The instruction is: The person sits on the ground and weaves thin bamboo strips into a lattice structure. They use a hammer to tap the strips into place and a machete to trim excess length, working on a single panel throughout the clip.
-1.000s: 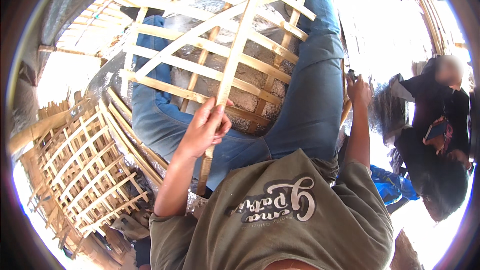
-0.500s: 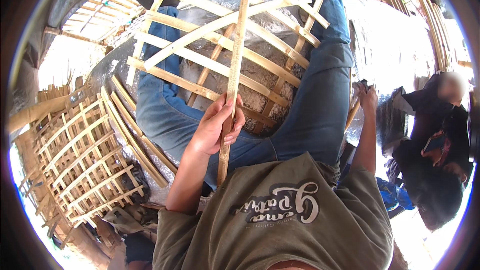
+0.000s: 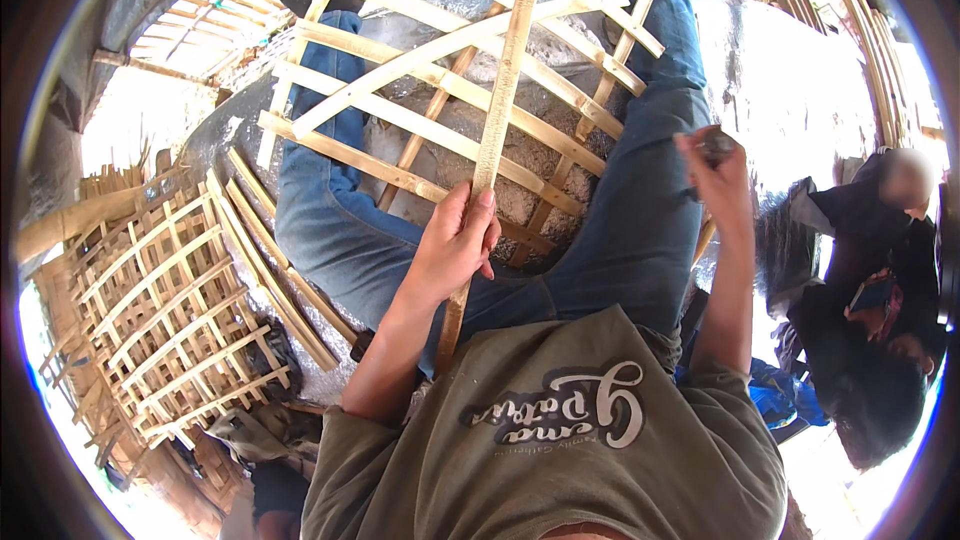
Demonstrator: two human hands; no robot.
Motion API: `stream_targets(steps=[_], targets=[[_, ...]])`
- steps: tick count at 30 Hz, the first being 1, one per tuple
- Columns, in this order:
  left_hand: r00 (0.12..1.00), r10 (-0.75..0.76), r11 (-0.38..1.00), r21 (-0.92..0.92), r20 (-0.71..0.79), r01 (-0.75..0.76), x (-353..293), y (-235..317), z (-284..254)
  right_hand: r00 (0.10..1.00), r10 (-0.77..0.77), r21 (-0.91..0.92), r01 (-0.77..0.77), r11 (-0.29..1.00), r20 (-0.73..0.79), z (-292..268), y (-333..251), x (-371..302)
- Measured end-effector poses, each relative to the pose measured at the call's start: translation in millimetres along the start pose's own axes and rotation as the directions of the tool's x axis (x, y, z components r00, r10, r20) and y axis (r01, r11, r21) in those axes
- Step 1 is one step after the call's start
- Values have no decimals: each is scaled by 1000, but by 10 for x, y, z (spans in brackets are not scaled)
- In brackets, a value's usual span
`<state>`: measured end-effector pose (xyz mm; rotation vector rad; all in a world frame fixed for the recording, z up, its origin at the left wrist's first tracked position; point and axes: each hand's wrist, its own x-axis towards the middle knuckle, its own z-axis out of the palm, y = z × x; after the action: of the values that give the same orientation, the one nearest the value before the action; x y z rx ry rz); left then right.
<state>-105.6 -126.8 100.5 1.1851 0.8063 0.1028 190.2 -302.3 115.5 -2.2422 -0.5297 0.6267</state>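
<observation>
My left hand [image 3: 458, 245] is closed round a long flat wooden strip [image 3: 507, 90], holding it by its lower part. The strip's upper end lies across a lattice [image 3: 447, 85] of crossed wooden slats spread between my legs. A curved slat [image 3: 410, 70] crosses the lattice diagonally, under the strip. My right hand [image 3: 722, 175], raised over my right thigh, is closed on a small dark object [image 3: 715, 145], whose kind is too blurred to make out.
At the left lies a stack of finished-looking slat lattices [image 3: 170, 310]. Loose slats [image 3: 270, 270] lie between it and my left leg. More long strips [image 3: 868, 60] lean at the far right. Another person [image 3: 870, 290] sits at the right.
My right hand has moved inward to above my right thigh, bringing the dark object into clearer view. The strip in my left hand has tilted, its upper end shifting right.
</observation>
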Motion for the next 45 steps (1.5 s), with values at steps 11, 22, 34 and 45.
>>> stream_targets(steps=[11, 22, 34, 45], targets=[[979, 168, 966, 217, -119, -139, -46, -92, 40, 788, -555, -275, 614, 740, 266, 896, -662, -275], [869, 463, 789, 528, -175, -314, -217, -18, 205, 778, -548, -545, 617, 568, 309, 1050, -969, -172], [887, 436, 817, 479, -149, -321, -435, -44, 198, 914, -380, -665, 373, 648, 142, 958, -1282, 378], [900, 393, 858, 426, -187, -287, -191, 178, 31, 752, -582, -538, 643, 546, 308, 1016, -1346, 138]])
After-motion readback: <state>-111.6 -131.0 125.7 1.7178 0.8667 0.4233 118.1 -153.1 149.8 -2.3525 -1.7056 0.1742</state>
